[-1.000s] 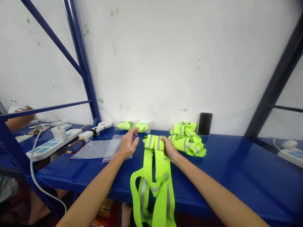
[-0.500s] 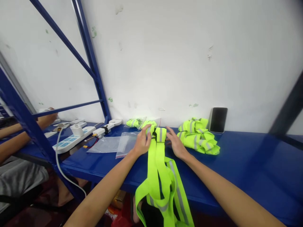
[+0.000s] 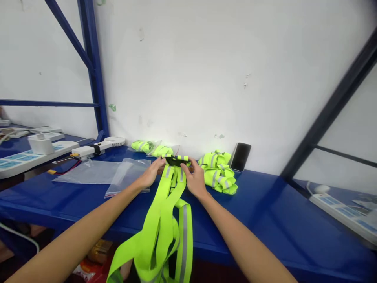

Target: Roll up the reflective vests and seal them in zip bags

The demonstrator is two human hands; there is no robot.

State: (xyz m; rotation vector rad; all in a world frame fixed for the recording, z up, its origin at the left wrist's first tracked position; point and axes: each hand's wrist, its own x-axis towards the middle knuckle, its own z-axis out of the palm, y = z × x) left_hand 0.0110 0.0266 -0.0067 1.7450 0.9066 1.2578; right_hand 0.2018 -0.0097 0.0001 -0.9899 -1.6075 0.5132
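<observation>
A neon-yellow reflective strap vest (image 3: 167,220) lies across the blue shelf (image 3: 265,212) and hangs over its front edge. My left hand (image 3: 151,175) and my right hand (image 3: 193,179) both grip its far end, where a black part shows between my fingers. Two clear plastic bags (image 3: 118,175) lie just left of my left hand. A pile of folded yellow vests (image 3: 219,173) sits right of my right hand.
A bagged yellow vest (image 3: 150,148) lies by the wall. A dark phone (image 3: 240,156) leans on the wall. White power strips (image 3: 26,153) and a small white fan device (image 3: 97,147) are at left, another power strip (image 3: 344,208) at right. Blue frame posts (image 3: 91,70) stand at left.
My left hand came from the bags to the vest's far end, and both hands now pinch it. The view has shifted, and the vest hangs further left.
</observation>
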